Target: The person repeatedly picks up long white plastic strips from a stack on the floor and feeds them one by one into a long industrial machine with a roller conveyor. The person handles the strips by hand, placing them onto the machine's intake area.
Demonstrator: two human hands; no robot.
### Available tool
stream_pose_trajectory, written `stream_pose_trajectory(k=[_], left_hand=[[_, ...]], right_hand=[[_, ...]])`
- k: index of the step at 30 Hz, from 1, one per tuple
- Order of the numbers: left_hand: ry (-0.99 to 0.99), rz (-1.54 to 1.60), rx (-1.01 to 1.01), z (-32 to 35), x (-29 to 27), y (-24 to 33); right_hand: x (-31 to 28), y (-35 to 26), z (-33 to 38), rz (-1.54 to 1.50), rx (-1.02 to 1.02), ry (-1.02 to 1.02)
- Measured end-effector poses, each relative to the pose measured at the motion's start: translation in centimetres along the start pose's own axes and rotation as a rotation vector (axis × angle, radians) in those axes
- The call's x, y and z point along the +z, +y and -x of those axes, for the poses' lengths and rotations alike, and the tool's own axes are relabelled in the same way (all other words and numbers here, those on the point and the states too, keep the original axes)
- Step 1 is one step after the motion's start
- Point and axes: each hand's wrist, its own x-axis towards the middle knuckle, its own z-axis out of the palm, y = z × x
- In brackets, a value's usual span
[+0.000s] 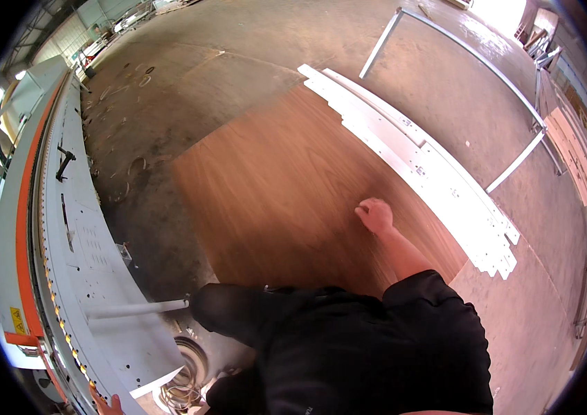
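Note:
My right hand is over a large wood-grain board, its fingers curled in, with nothing visible in them. The board lies low in front of me, brown with streaky grain and partly hidden by my black-clothed body. At the lower left, my left hand shows only in part at the picture's edge. Its fingers are apart and rest at the edge of a long white and orange machine. The rest of that arm is out of view.
White notched strips lie along the board's right side. A grey metal frame stands beyond them. Stacked wooden panels are at the far right. A white bar juts from the machine toward me, above coiled banding. Scraps litter the concrete floor.

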Motion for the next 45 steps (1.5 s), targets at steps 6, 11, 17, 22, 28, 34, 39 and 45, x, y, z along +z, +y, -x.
stream_pose_trajectory(k=[6,11,17,22,28,34,39,45], left_hand=[[0.044,-0.256,0.133,-1.5,5.5,-5.7],[0.016,-0.093,0.071,-1.0,7.3,-6.5],[0.058,0.23,-0.108,-1.3,5.0,-3.1],[0.065,0.366,-0.142,-3.9,4.5,-1.1],[0.066,0.386,-0.193,-2.5,2.6,0.1],[0.063,0.374,-0.213,-2.0,0.7,1.6],[0.057,0.397,-0.215,-1.6,1.5,2.0],[0.041,0.412,-0.19,-1.4,1.5,0.9]], right_hand=[[-5.2,7.2,-6.7,0.167,0.249,0.094],[-10.8,16.5,-11.5,0.218,0.445,0.193],[-16.0,29.2,-15.1,0.287,0.702,0.081],[-19.5,39.4,-14.2,0.299,0.752,-0.129],[-20.2,40.3,-16.3,0.181,0.678,-0.392],[-20.2,40.3,-16.4,-0.062,0.678,-0.444],[-19.3,41.9,-17.3,-0.117,0.796,-0.317],[-19.7,41.8,-16.2,-0.102,0.779,-0.355]])
